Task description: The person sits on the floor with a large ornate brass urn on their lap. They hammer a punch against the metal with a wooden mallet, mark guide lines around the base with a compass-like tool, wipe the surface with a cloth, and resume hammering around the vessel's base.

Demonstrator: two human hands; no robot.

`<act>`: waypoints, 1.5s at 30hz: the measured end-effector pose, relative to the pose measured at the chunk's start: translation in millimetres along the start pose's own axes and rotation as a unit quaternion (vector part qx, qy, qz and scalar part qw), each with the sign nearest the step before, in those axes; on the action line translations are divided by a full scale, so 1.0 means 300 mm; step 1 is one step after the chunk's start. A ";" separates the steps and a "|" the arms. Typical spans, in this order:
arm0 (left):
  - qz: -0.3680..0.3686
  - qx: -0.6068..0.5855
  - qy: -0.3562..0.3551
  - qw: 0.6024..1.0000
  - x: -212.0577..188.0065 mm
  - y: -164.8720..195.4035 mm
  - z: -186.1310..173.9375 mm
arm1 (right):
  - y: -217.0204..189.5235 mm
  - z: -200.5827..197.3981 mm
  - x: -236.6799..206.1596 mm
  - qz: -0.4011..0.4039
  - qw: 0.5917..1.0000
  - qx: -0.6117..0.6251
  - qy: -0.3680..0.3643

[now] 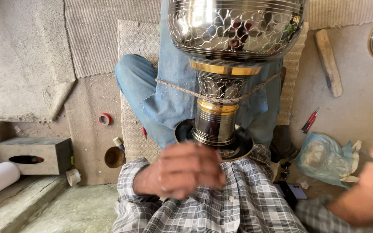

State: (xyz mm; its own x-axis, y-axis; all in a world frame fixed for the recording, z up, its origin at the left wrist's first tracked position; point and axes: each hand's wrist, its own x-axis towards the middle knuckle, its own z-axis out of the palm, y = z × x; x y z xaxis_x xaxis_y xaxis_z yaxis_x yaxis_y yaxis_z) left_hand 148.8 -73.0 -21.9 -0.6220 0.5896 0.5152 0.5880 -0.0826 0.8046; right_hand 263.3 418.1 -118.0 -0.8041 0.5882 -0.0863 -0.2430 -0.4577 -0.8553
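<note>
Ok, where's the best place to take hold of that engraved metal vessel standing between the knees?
Probably the narrow neck of the engraved metal vessel, below the rope, coming in from the side. The bowl above is too wide and polished for a firm grip. The left hand is blurred just in front of the foot.
</note>
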 end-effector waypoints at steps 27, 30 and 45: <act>-0.080 0.179 -0.023 0.980 0.012 -0.181 -0.098 | 0.374 0.972 -0.011 -0.058 0.929 0.103 -0.351; -0.073 0.183 -0.030 0.980 0.009 -0.188 -0.100 | 0.334 0.949 0.000 -0.027 0.944 0.101 -0.311; -0.045 0.237 -0.046 0.969 0.142 -0.155 -0.144 | 0.212 1.039 0.209 -0.132 0.917 0.217 -0.309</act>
State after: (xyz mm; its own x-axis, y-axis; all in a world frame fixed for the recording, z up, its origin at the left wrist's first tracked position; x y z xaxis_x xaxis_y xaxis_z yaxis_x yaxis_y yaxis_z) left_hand 72.7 -78.6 -24.7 -0.6462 0.6476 0.4038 0.7187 0.3385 0.6073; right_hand 28.4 218.1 -18.6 -0.8080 0.2881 0.5140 -0.5578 -0.6551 -0.5096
